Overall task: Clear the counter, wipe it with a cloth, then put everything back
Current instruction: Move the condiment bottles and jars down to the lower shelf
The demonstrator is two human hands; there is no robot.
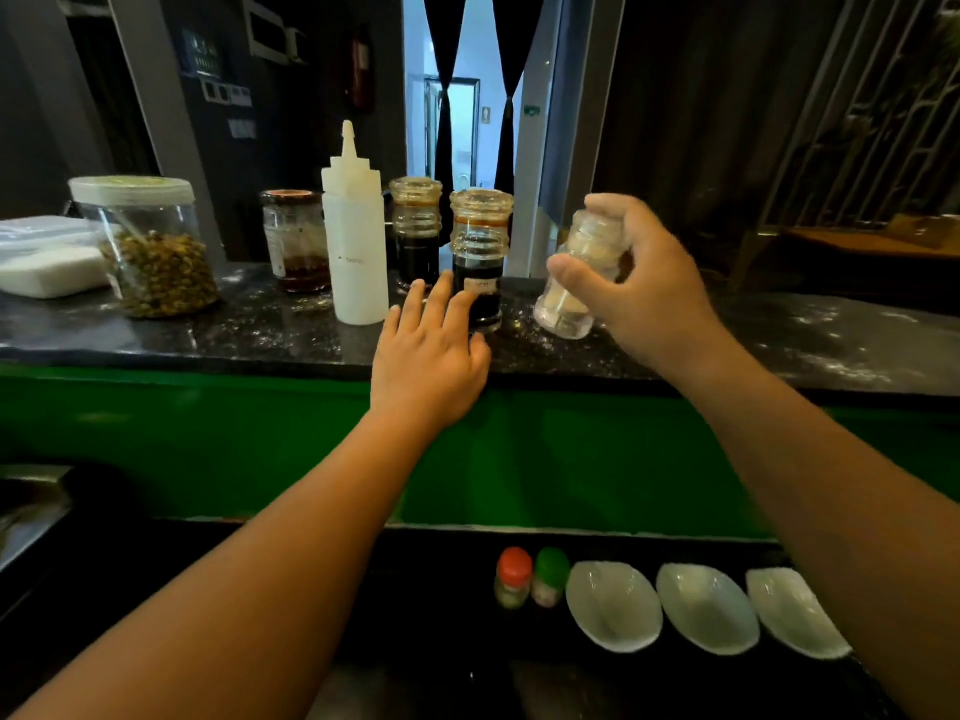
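Note:
On the dark stone counter (pixel 249 324) stand a jar of green-brown bits (pixel 150 252), a small red-stained jar (pixel 296 241), a white squeeze bottle (pixel 353 236) and two dark-sauce jars (pixel 415 231) (pixel 480 252). My right hand (pixel 639 283) grips a clear shaker with pale contents (pixel 576 283), tilted just above the counter. With straight fingers, my left hand (pixel 431 350) reaches to the nearer dark jar and touches its lower part.
White plastic containers (pixel 47 257) sit at the counter's far left. Below the green front panel (pixel 208 433), on a lower black shelf, stand a red-capped (pixel 514 576) and a green-capped shaker (pixel 549 574) beside three white bowls (pixel 613 608). The counter's right stretch bears only pale smears.

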